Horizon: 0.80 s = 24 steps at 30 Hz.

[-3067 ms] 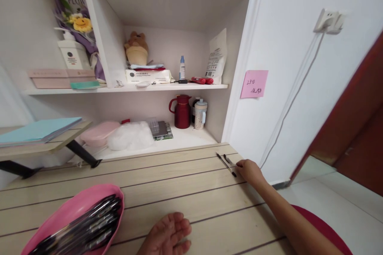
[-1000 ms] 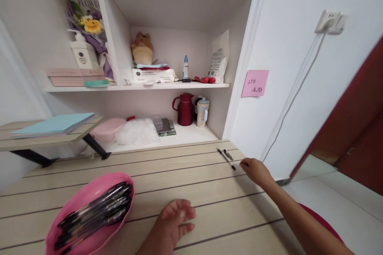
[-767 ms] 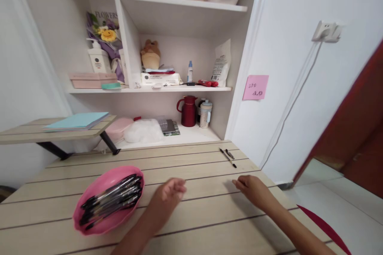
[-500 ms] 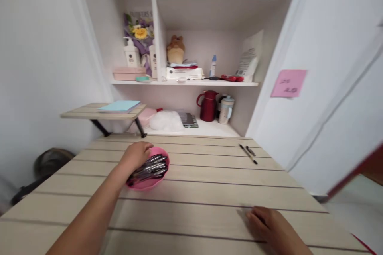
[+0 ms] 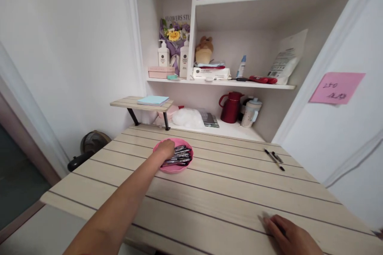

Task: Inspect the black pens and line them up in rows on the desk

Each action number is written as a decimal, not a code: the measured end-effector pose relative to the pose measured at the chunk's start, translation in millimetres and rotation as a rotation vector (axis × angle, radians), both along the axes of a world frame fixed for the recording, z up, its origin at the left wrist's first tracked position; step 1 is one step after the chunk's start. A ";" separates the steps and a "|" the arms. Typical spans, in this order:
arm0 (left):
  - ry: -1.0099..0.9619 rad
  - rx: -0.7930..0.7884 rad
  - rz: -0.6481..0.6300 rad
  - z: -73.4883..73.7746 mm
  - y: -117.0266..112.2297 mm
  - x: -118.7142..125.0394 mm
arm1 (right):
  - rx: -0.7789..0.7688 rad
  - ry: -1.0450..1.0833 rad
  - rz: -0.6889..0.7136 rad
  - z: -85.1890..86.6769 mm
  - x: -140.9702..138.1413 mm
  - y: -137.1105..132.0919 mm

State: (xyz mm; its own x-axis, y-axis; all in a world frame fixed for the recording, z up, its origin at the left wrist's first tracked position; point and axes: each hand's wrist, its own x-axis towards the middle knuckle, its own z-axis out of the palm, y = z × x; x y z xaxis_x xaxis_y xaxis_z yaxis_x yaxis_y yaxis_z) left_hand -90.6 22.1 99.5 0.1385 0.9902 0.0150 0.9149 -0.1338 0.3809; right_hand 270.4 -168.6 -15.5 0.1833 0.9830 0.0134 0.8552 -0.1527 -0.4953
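A round pink bowl (image 5: 172, 168) with a wavy rim stands on the slatted wooden table, with several dark and silvery pens (image 5: 181, 156) lying in it. My left hand (image 5: 166, 148) reaches into the bowl's left side, against the pens, its fingers bent down and closed. What they grip, if anything, is hidden by the back of the hand. Near the table's front right, my right hand (image 5: 289, 233) rests with loosely curled fingers and nothing visible in them. Farther back on the right, a long black-ended pen (image 5: 274, 159) lies beside a shorter dark piece (image 5: 277, 157).
At the back left, a small raised stand (image 5: 125, 102) carries light blue paper (image 5: 153, 100). White shelves (image 5: 239, 82) rise behind the table, holding a red jug (image 5: 231, 107) and a pale cup (image 5: 251, 112). A pink note (image 5: 337, 87) hangs on the right wall.
The view has turned left, so everything appears farther right. My left hand has gone from the bowl's upper left rim down into it among the pens. My right hand stays on the table.
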 end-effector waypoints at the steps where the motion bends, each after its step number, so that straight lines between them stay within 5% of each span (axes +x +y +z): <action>1: -0.054 0.008 -0.015 4.9 -3.6 2.3 | 0.017 0.016 0.003 1.2 -0.5 1.6; 5: -0.315 -0.036 -0.141 8.6 -36.9 42.6 | 0.127 0.236 0.019 15.7 -19.1 18.0; 7: -0.467 -0.144 -0.241 -5.5 -61.4 79.5 | 0.161 0.528 0.013 28.3 -39.4 31.3; 8: -0.741 -0.325 -0.285 -15.6 -73.2 99.1 | 0.187 0.718 -0.012 34.9 -50.9 38.7; 10: -1.128 -0.639 -0.281 -37.4 -92.2 135.1 | 0.249 1.051 -0.035 46.3 -73.0 54.2; 12: -1.304 -0.764 -0.205 -55.3 -101.8 161.9 | 0.260 1.252 -0.076 52.7 -89.0 69.8; 17: -1.418 -0.766 -0.107 -75.4 -95.7 187.3 | 0.221 1.320 -0.247 42.2 -93.6 102.6; 24: -1.413 -0.788 -0.142 -89.8 -92.0 187.8 | 0.180 1.439 -0.260 19.2 -81.2 116.9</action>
State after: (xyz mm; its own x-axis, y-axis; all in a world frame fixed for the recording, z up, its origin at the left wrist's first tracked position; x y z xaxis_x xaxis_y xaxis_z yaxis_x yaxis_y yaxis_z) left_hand 97.2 -69.8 9.7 0.5414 0.7947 -0.2744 -0.2073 0.4425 0.8725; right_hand 189.1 -51.6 3.6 0.3119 0.9258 -0.2136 -0.4206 -0.0670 -0.9048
